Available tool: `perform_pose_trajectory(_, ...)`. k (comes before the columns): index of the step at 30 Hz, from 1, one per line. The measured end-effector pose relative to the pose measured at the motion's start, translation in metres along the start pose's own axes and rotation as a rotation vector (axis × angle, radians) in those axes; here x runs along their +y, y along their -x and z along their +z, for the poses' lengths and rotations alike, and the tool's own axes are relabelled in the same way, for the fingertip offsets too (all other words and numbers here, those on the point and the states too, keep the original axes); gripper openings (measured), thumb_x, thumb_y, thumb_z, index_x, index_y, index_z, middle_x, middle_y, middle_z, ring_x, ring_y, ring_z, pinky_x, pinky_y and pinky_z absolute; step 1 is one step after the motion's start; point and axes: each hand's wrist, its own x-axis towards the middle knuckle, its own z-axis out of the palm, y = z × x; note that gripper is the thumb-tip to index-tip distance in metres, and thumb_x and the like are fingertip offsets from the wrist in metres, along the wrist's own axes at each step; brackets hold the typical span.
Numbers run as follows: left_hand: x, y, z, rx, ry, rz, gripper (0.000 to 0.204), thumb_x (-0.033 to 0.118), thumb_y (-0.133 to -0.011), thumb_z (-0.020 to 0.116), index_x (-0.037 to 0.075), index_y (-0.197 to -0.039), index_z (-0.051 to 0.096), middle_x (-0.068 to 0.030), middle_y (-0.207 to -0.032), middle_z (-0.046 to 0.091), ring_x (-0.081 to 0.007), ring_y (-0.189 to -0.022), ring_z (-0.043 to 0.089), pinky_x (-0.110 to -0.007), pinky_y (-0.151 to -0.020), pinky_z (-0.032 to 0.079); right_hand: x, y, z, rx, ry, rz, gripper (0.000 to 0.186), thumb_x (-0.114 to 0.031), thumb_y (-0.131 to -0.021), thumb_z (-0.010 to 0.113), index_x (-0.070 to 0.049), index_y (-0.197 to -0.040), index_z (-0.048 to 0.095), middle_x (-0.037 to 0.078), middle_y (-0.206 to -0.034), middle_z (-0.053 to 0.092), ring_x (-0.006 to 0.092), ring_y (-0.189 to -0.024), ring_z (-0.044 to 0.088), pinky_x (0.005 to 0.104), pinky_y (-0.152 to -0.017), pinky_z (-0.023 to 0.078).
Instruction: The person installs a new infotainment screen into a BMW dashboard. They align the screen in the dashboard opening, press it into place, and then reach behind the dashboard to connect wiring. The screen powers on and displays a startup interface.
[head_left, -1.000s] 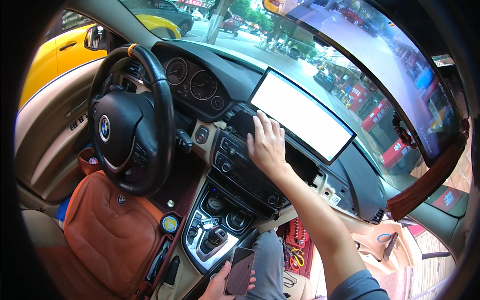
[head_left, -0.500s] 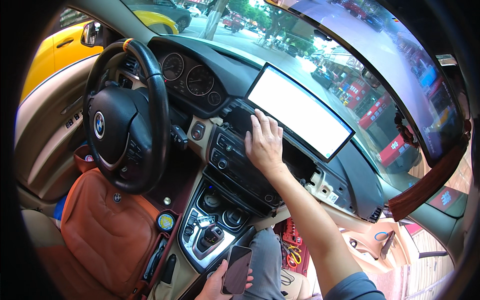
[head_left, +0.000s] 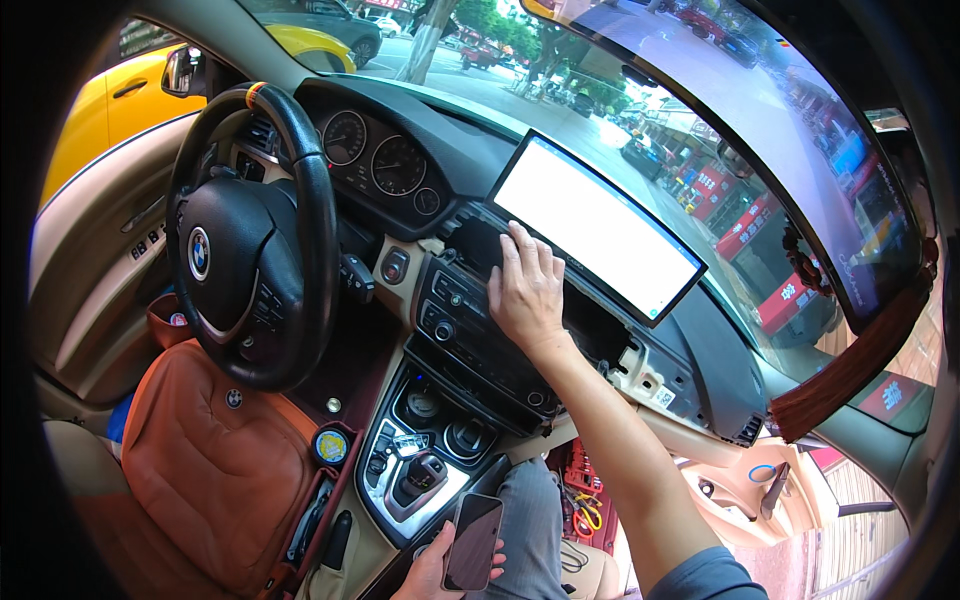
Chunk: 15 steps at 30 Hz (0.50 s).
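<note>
My right hand (head_left: 528,292) reaches across the dashboard with its fingers stretched out, the tips at the lower left edge of a wide display screen (head_left: 595,225) that glows white. Whether the fingertips press the screen or only rest at its edge I cannot tell. Behind and below that hand lies an open dark cavity (head_left: 590,325) in the dash, with the radio and climate panel (head_left: 470,325) to its left. Low in the view, my left hand (head_left: 430,570) grips a smartphone (head_left: 473,543) with a dark display, held upright above my leg.
To the left are the steering wheel (head_left: 315,240) and an orange seat cover (head_left: 215,440). The gear lever (head_left: 425,472) stands on the centre console. A red tool case (head_left: 583,470) and orange-handled pliers (head_left: 590,512) lie beyond my leg. A large mirror display (head_left: 800,130) with a tassel (head_left: 830,395) hangs upper right.
My view has shifted very slightly. Both hands keep nearly the same places, the right at the screen's lower edge and the left around the smartphone.
</note>
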Motion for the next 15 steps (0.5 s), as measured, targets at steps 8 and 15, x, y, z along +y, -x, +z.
perform_pose_trajectory(8,0.002,0.001,0.000,0.039,0.005,-0.006,0.064,0.054,-0.108,0.042,-0.001,-0.135,0.059,-0.0190,-0.119,0.069,-0.0319,-0.103,0.068,-0.045,-0.090,0.057,-0.007,-0.017,0.002,-0.030,0.070,0.033,0.052,-0.014,-0.086,0.065,0.010,-0.132,0.059,0.023,-0.137,0.059,0.0314,-0.111,0.060,0.0401,-0.087,0.046)
perform_pose_trajectory(15,0.003,0.000,-0.003,0.037,0.012,-0.005,0.064,0.053,-0.108,0.041,-0.002,-0.136,0.058,-0.0196,-0.120,0.068,-0.0321,-0.104,0.068,-0.045,-0.091,0.057,-0.008,-0.043,0.028,0.090,-0.025,0.079,0.062,-0.014,-0.086,0.066,0.013,-0.139,0.051,0.031,-0.145,0.051,0.0408,-0.125,0.059,0.0450,-0.100,0.049)
